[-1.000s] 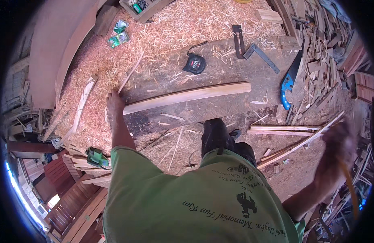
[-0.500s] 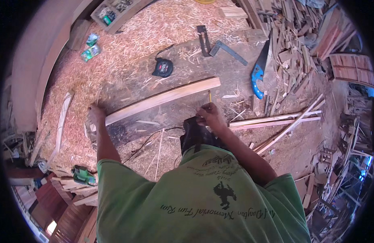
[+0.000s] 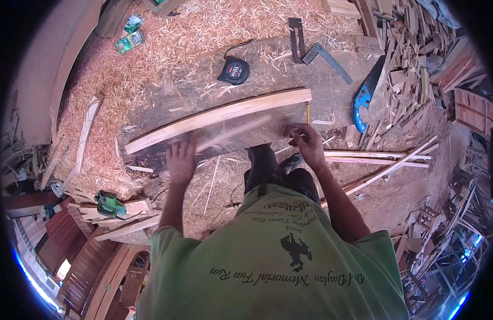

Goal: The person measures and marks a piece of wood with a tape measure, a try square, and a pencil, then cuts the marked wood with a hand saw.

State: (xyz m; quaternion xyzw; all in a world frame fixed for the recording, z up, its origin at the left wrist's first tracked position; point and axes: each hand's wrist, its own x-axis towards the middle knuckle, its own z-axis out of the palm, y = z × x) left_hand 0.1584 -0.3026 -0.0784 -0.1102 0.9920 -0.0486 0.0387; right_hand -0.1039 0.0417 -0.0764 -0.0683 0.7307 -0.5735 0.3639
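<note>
the right hand (image 3: 308, 145) has its fingers bent and pinched on a slim yellow pencil (image 3: 308, 113), which points away from the person toward the right end of the curved wooden piece (image 3: 225, 116). that piece lies across the dark work board (image 3: 187, 85), beyond both hands. the left hand (image 3: 181, 160) is over the board's near edge, palm down, fingers somewhat spread; a blurred pale strip (image 3: 233, 133) runs from near them, and i cannot tell whether they grip it. beyond the curved piece lies a black tape measure (image 3: 234, 71).
</note>
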